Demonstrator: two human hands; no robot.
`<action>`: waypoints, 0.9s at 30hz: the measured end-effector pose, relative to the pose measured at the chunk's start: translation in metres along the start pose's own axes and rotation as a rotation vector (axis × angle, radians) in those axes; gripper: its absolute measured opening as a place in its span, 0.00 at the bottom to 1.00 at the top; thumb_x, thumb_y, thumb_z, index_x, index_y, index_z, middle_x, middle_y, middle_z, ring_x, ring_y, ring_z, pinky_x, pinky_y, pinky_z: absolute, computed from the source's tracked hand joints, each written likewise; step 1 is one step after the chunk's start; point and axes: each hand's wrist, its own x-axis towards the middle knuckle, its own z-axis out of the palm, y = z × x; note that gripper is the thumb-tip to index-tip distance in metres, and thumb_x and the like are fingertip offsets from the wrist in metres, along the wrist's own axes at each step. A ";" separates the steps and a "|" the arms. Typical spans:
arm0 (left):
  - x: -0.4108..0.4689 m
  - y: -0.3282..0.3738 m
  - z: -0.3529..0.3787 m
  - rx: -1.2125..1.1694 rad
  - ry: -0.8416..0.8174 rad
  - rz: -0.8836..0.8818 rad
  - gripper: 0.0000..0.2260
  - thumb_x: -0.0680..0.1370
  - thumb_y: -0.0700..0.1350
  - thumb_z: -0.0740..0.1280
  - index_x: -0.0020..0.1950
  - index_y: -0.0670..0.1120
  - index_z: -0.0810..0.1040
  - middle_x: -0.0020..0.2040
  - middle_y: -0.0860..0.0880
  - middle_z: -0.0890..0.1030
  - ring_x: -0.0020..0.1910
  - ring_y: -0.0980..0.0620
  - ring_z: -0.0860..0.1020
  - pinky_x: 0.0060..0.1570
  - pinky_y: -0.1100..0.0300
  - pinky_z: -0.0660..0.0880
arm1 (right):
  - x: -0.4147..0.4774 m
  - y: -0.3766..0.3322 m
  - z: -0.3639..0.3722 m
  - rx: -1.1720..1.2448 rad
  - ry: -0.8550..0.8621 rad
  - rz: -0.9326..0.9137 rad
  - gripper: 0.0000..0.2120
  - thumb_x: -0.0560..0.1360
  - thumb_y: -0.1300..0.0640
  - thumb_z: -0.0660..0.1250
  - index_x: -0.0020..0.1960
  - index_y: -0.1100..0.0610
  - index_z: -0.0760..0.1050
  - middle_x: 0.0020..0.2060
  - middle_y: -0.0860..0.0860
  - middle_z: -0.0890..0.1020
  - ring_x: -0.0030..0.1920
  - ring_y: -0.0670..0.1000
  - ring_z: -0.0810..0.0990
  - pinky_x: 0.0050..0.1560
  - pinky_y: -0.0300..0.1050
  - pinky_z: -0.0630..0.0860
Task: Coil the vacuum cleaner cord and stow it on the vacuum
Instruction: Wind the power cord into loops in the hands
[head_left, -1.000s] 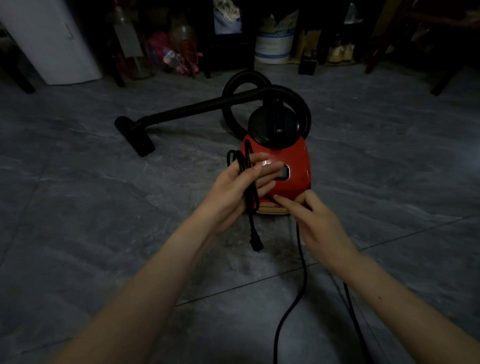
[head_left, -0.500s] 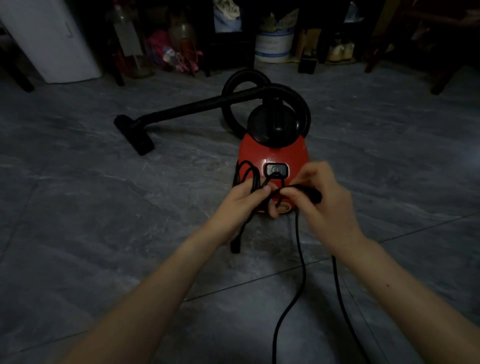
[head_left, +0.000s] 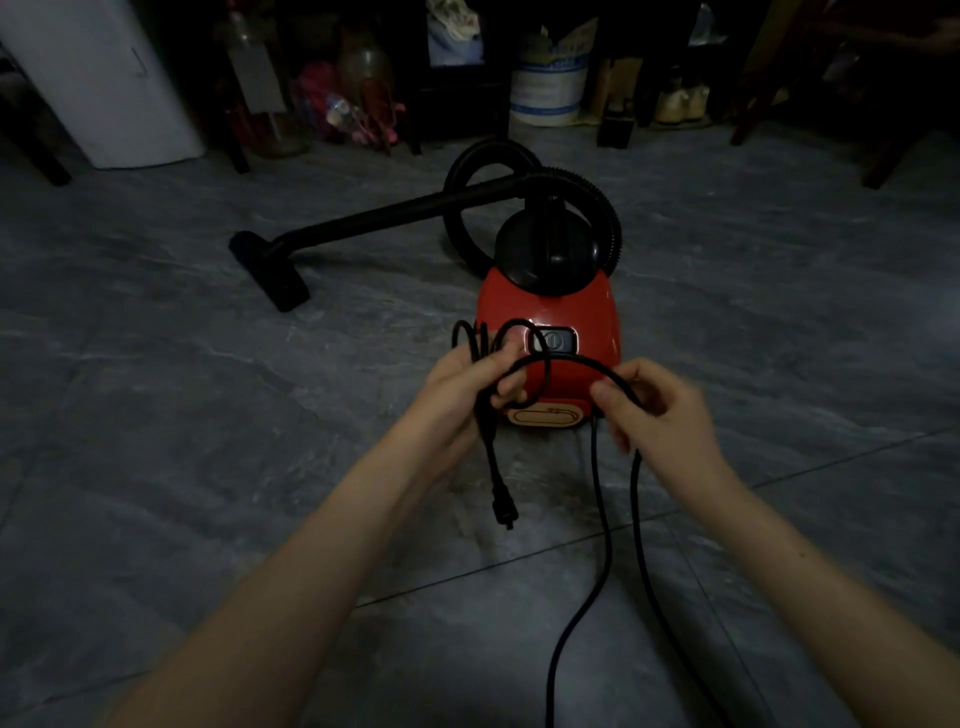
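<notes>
Dim light falls on a grey marbled tile floor (head_left: 156, 415). A white bucket (head_left: 545, 93) stands at the far edge, with a white cabinet (head_left: 104, 78) far to its left, bottles (head_left: 358, 98) between them and dark furniture legs (head_left: 883, 156) to its right.

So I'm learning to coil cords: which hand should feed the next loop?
The right hand: it pinches the free run of black cord trailing to the floor. The left hand is full, clamping the finished loops and dangling plug.
</notes>
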 end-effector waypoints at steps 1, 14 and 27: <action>0.002 0.003 -0.002 -0.031 0.045 -0.009 0.06 0.80 0.42 0.59 0.44 0.45 0.71 0.25 0.55 0.67 0.24 0.59 0.64 0.37 0.64 0.70 | -0.004 0.005 -0.001 0.016 -0.009 0.027 0.12 0.71 0.56 0.70 0.41 0.66 0.74 0.24 0.51 0.75 0.24 0.46 0.73 0.26 0.39 0.72; -0.003 0.014 -0.010 -0.019 0.046 -0.081 0.13 0.78 0.49 0.59 0.50 0.43 0.79 0.41 0.44 0.85 0.42 0.48 0.83 0.48 0.56 0.78 | 0.012 -0.010 -0.026 0.011 0.116 0.101 0.08 0.75 0.58 0.69 0.45 0.62 0.83 0.28 0.53 0.75 0.25 0.42 0.69 0.26 0.32 0.64; -0.014 0.011 0.018 0.145 -0.250 -0.226 0.14 0.79 0.49 0.60 0.54 0.40 0.76 0.35 0.46 0.81 0.33 0.51 0.81 0.43 0.59 0.78 | 0.015 -0.008 -0.011 0.019 0.167 0.110 0.08 0.74 0.56 0.71 0.42 0.61 0.78 0.29 0.54 0.77 0.22 0.41 0.68 0.23 0.32 0.63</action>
